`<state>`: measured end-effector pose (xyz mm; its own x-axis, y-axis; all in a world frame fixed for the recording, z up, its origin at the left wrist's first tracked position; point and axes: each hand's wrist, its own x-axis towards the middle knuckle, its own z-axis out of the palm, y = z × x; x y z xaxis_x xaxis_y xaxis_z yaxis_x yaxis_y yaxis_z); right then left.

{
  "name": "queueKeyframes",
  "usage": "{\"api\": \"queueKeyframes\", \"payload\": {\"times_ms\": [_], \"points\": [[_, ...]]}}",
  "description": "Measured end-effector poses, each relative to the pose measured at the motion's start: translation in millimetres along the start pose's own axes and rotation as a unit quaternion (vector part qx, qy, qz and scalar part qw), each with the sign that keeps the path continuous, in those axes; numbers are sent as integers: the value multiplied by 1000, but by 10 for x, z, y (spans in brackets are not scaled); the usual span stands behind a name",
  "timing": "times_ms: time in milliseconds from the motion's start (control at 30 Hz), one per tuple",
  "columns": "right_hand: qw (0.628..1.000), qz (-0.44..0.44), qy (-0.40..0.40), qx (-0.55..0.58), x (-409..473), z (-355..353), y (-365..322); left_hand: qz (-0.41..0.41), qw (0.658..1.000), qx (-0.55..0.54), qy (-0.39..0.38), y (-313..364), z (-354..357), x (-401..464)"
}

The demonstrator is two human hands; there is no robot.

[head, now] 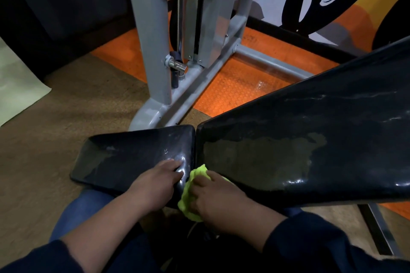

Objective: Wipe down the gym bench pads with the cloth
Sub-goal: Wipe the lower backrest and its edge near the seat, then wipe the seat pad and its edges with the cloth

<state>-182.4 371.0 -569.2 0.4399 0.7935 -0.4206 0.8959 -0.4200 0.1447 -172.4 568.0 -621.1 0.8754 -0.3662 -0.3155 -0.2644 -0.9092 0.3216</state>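
Your right hand (218, 198) bunches the yellow-green cloth (190, 193) in curled fingers at the near gap between the pads. Your left hand (155, 186) presses straight, close-set fingers on the seat pad (124, 157), left of the back pad (310, 139).

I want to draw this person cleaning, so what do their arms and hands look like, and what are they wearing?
Both hands are bare: no gloves, rings or watch show on the left hand or the right hand. Dark navy sleeves are pushed up, so both forearms are bare: the left sleeve bunches near the elbow, and the right sleeve ends a little closer to the wrist.
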Motion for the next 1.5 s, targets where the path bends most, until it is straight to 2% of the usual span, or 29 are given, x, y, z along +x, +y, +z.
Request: {"api": "queueKeyframes", "payload": {"times_ms": [100, 167, 300, 400, 467, 600, 767, 900, 1033, 1200, 1333, 1500], "points": [[997, 51, 48, 38, 19, -58, 118, -6, 1000, -21, 15, -10, 3, -22], [993, 99, 49, 35, 117, -112, 65, -5, 999, -27, 25, 0, 13, -29], [996, 60, 43, 43, 95, -69, 53, 4, 999, -35, 21, -2, 9, -32], [992, 100, 54, 51, 136, -126, 155, 3, 999, -38, 19, -14, -4, -34], [991, 126, 35, 40, 216, -180, 132, 2, 999, -47, 23, -6, 2, -35], [996, 74, 32, 41, 188, -141, 188, 8, 999, -30, 10, 5, 1, -44], [991, 130, 16, 42, 309, -286, 322, 11, 999, -34, 16, -16, 10, -31], [993, 103, -6, 53, 291, -264, 386, 13, 999, -37, 14, -14, 7, -27], [987, 146, -4, 61, 364, -373, 554, 19, 999, -36, 24, -65, 49, -21], [990, 120, -28, 73, 398, -309, 575, 24, 999, -36, 21, -55, 49, -8], [986, 149, -22, 75, 469, -413, 645, 26, 999, -36, 21, -97, 57, 6], [989, 120, -34, 84, 464, -348, 707, 18, 999, -36, 21, -86, 25, 3]]}}
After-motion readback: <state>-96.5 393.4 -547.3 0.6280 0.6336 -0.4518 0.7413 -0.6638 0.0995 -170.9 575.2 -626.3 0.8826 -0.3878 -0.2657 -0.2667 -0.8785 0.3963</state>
